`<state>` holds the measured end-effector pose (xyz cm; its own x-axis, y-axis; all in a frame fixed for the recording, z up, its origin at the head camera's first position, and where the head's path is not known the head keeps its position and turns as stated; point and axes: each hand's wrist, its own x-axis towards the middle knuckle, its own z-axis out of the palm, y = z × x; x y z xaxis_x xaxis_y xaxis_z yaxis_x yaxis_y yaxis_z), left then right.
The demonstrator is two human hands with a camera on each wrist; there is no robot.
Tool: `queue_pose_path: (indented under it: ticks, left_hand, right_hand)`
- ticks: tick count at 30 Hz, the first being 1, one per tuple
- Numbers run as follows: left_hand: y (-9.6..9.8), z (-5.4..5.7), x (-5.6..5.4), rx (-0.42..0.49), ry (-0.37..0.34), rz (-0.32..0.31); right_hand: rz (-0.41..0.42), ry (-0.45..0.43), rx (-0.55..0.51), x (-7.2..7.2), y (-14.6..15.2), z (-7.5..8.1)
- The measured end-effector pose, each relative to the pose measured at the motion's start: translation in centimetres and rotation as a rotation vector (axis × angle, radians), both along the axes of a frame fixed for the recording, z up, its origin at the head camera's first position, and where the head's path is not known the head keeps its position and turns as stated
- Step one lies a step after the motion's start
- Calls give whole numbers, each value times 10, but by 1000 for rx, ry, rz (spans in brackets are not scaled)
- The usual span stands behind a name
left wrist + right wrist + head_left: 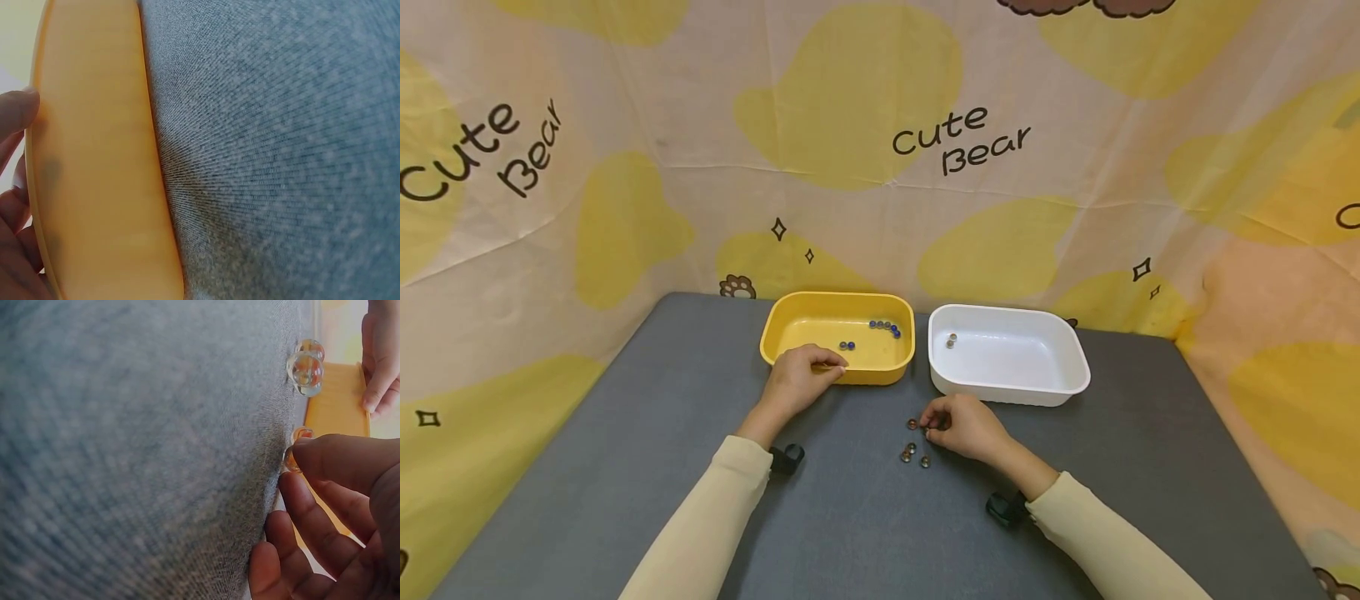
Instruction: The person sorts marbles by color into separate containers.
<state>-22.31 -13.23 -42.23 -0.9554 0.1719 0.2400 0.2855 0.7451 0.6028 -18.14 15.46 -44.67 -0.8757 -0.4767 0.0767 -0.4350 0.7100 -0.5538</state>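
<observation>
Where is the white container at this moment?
In the head view, the white container stands to the right of the yellow container, just beyond the right hand.

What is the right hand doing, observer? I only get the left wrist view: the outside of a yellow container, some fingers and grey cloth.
Observer: The right hand pinches a clear-and-orange marble by the grey tabletop.
Operator: And what's inside the yellow container? I only see its outer wall.
Observer: The yellow container holds blue-toned marbles, most of them grouped toward its right end.
Operator: Does anything stand next to it?
Observer: Yes, a white container on its right, with two pale marbles near its left end.
</observation>
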Motion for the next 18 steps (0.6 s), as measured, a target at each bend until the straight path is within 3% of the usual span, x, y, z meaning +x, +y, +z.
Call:
queue_pose_path:
  ticks: [18]
  left_hand:
    - [0,1,0,-3,1,-4]
  right_hand:
    - [-7,-32,-66,0,7,12]
